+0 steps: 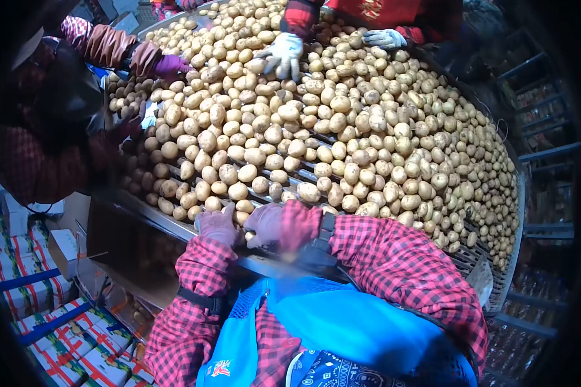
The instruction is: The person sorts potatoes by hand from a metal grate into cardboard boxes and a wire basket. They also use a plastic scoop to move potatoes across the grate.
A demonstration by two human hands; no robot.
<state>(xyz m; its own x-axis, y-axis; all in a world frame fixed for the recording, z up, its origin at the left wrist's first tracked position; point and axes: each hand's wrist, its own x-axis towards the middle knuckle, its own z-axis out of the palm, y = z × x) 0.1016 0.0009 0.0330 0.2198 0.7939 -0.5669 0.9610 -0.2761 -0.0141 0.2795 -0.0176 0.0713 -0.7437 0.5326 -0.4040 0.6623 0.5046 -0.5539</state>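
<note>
**Item: potatoes (342,122), loose, pale brown.** Far too many to count. They cover a roller table (168,222) from its near metal rim to the far side. The heap is dense at the top and right and thinner at the centre, where dark roller bars (306,169) show between the potatoes.

**Left hand (218,224):** purple glove, on the near rim, fingertips touching the front row of potatoes. Whether it grips one cannot be told.

**Right hand (265,222):** purple glove, just beside the left hand, curled and blurred. Its hold cannot be told.

**Co-workers' hands, three counted:**
- One purple glove (171,64) at the upper left.
- Two white gloves (284,55) (384,39) at the far edge.

**Worn:** red check sleeves (394,258), two. One blue apron (342,319) with a small red-and-white emblem (221,369) that is not legible.

**Writing:** stacked cartons (77,361) at the lower left, printed in red and green, with blue bands. The print is too small to read.

**Room:** open rollers lie just ahead of both hands. The table's right rim (518,193) curves away, with potatoes packed up against it.
</note>
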